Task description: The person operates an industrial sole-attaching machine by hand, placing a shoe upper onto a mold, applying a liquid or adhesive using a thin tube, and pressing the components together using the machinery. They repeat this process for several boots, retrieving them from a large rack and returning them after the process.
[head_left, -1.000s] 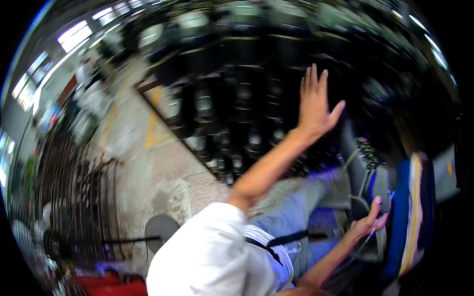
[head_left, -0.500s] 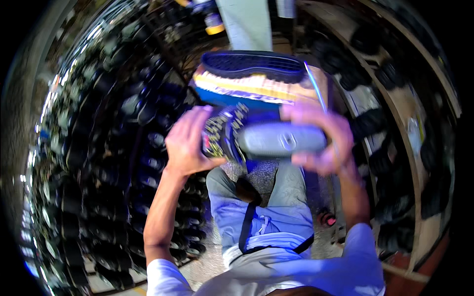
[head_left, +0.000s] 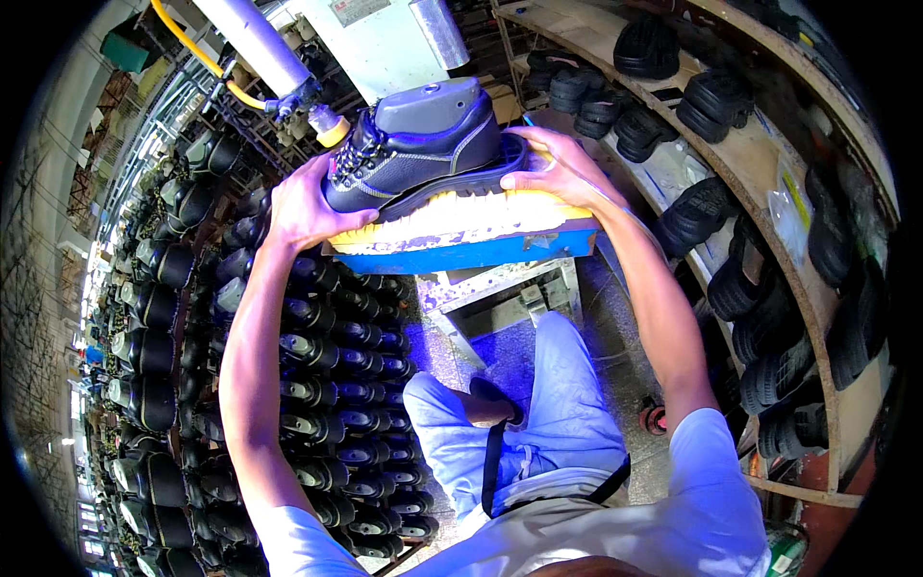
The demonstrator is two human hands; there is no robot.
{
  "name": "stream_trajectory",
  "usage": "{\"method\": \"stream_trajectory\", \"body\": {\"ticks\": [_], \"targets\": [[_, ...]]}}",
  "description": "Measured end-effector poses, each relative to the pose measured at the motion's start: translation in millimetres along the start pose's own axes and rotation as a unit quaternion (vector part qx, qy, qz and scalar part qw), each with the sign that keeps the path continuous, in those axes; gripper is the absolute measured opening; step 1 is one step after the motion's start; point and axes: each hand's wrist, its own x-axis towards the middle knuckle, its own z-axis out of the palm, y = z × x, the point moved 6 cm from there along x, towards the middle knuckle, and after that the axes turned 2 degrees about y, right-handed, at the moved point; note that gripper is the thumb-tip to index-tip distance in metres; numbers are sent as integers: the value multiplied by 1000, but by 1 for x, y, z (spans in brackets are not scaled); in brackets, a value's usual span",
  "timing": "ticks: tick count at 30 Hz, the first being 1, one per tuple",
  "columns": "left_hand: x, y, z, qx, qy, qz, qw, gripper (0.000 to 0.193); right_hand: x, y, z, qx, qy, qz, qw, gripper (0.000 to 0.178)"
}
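Head view: rows of shoes (head_left: pixel 156 402) fill our left side, and a wooden shelf (head_left: pixel 812 313) carrying loose soles (head_left: pixel 692 216) curves along our right. On the yellow-topped blue block (head_left: pixel 461 256) before us, a black shoe (head_left: pixel 433 149), toe leftward, sits over a black sole (head_left: pixel 452 188). Our right hand (head_left: pixel 567 173), half curled, grips the sole's heel end; our left hand (head_left: pixel 303 207), thumb spread, cups the shoe's toe.

One black work shoe (head_left: pixel 433 152) on grey last (head_left: pixel 428 106), toe leftward, over black outsole (head_left: pixel 437 195), upon yellow-topped blue block (head_left: pixel 471 254). Left hand (head_left: pixel 310 207) grips toe; right hand (head_left: pixel 567 171), outsole heel. Flanking: lasted shoes (head_left: pixel 365 420), left; wooden shelving (head_left: pixel 815 322), right.
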Motion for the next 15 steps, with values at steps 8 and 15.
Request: {"method": "stream_trajectory", "body": {"ticks": [8, 15], "targets": [[22, 11, 22, -84, -86, -16, 993, 93, 11, 8, -7, -13, -51, 61, 997, 87], [24, -4, 32, -53, -94, 13, 994, 98, 15, 9, -5, -34, -31, 83, 996, 89]]}}
